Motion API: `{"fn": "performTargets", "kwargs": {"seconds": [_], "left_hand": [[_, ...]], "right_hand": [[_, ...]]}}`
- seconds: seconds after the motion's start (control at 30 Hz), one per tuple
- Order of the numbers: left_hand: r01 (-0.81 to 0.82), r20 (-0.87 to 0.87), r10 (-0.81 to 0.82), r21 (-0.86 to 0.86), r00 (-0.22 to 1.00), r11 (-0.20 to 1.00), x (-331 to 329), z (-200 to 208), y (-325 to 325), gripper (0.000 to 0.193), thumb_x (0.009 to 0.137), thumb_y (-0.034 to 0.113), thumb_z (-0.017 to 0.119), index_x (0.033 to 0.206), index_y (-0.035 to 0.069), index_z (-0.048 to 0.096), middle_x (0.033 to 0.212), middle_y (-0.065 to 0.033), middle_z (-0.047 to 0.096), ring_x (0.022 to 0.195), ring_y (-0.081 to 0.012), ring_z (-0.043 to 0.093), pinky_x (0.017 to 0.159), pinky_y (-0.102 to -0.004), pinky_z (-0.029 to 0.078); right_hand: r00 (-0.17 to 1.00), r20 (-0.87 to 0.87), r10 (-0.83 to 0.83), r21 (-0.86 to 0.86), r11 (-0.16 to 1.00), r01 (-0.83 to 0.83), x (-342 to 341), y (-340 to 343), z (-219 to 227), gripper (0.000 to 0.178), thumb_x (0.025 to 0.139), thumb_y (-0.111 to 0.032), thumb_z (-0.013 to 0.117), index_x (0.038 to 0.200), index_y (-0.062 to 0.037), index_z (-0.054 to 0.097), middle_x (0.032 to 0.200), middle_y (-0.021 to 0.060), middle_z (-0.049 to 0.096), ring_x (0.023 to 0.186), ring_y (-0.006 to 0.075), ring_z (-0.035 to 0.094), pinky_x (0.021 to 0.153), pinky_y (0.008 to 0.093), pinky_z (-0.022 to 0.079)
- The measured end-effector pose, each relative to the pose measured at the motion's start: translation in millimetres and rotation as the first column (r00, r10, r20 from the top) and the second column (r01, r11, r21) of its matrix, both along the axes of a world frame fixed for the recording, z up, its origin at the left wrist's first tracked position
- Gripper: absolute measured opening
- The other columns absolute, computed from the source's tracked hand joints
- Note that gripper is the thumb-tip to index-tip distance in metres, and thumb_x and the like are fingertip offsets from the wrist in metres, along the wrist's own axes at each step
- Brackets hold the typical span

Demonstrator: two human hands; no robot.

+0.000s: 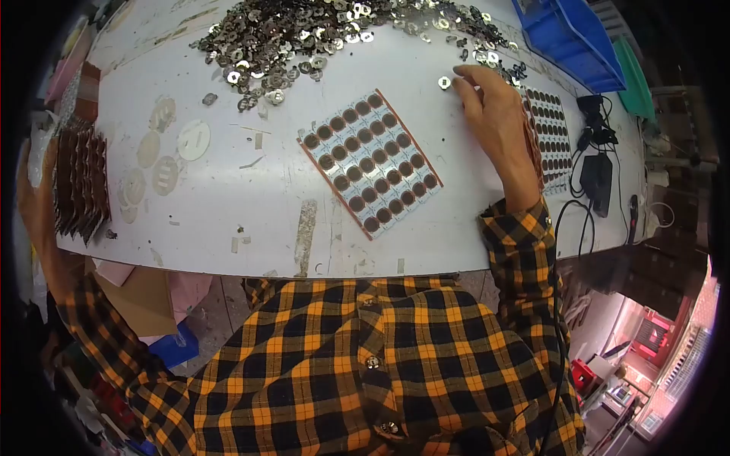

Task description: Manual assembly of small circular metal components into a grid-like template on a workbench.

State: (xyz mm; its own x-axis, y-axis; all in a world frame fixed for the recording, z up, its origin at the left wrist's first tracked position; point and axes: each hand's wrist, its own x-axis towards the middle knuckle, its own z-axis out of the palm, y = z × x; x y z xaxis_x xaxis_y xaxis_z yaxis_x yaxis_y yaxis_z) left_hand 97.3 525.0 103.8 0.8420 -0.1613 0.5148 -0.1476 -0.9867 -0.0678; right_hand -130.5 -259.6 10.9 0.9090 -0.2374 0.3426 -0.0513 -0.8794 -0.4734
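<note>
On the white table (217, 182), a sheet of dark discs (372, 172) lies slanted near the middle. The right hand (496, 106), its fingers narrowly parted, is just beside a round metal piece (445, 83); the left hand (36, 182) is at the left edge, by a brown stack (80, 178), and its grip I cannot tell.

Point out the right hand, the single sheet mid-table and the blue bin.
Right hand (496, 118): head view, on the back of the hand.
Sheet (372, 164): head view, amid its rows of dark discs.
Blue bin (560, 55): head view, on its wall.
</note>
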Motion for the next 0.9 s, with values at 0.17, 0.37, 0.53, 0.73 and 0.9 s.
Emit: {"fn": "performTargets", "kwargs": {"seconds": [0.17, 0.37, 0.53, 0.73, 0.9], "left_hand": [[0.72, -0.019, -0.754, -0.283, 0.657, 0.634, -138, -34, -364, 0.05, 0.081, 0.01, 0.084, 0.127, -0.001, 0.068, 0.127, -0.0184, 0.07, 0.116, -0.0322, 0.068, 0.098, -0.0411, 0.054], [0.879, -0.265, -0.922, -0.314, 0.281, 0.358, -209, -93, -475, 0.073, 0.082, 0.052, 0.078, 0.13, 0.0, 0.062, 0.135, -0.0202, 0.057, 0.131, -0.0344, 0.05, 0.104, -0.0543, 0.042], [0.921, -0.24, -0.944, -0.261, 0.228, 0.289, -211, -97, -523, 0.073, 0.083, 0.054, 0.076, 0.128, -0.003, 0.064, 0.133, -0.022, 0.058, 0.131, -0.0348, 0.048, 0.102, -0.0549, 0.04], [0.924, -0.321, -0.915, -0.211, 0.243, 0.319, -223, -94, -530, 0.072, 0.088, 0.047, 0.073, 0.133, -0.008, 0.062, 0.141, -0.0281, 0.056, 0.139, -0.0401, 0.046, 0.111, -0.0569, 0.036], [0.929, -0.278, -0.928, -0.204, 0.247, 0.309, -227, -103, -537, 0.074, 0.088, 0.048, 0.072, 0.132, -0.011, 0.064, 0.136, -0.0321, 0.06, 0.136, -0.0422, 0.049, 0.112, -0.0596, 0.035]], "right_hand": [[0.998, -0.061, 0.011, -0.114, 0.993, -0.017, 3, 1, -2, 0.017, 0.092, -0.01, 0.073, 0.106, -0.0014, 0.074, 0.091, 0.0103, 0.073, 0.07, 0.0177, 0.065, 0.066, 0.031, 0.052], [0.972, -0.216, 0.094, 0.406, 0.914, 0.002, 1, 13, 19, 0.015, 0.096, -0.007, 0.068, 0.105, 0.0033, 0.073, 0.084, 0.0045, 0.073, 0.073, 0.009, 0.067, 0.067, 0.0234, 0.054], [0.968, -0.225, 0.109, 0.494, 0.869, 0.017, -5, 16, 25, 0.014, 0.097, -0.005, 0.067, 0.107, 0.0012, 0.074, 0.087, 0.0044, 0.073, 0.078, 0.0105, 0.069, 0.07, 0.0225, 0.056], [0.965, -0.033, 0.258, 0.167, 0.954, -0.25, 3, 29, 26, 0.014, 0.099, -0.007, 0.067, 0.11, -0.0025, 0.074, 0.097, 0.0016, 0.072, 0.079, 0.0059, 0.062, 0.064, 0.0196, 0.05], [0.919, -0.207, 0.336, 0.68, 0.725, -0.112, 8, 56, 30, 0.019, 0.101, -0.007, 0.063, 0.115, 0.0002, 0.073, 0.08, 0.0002, 0.068, 0.067, 0.002, 0.059, 0.055, 0.0178, 0.047]]}}
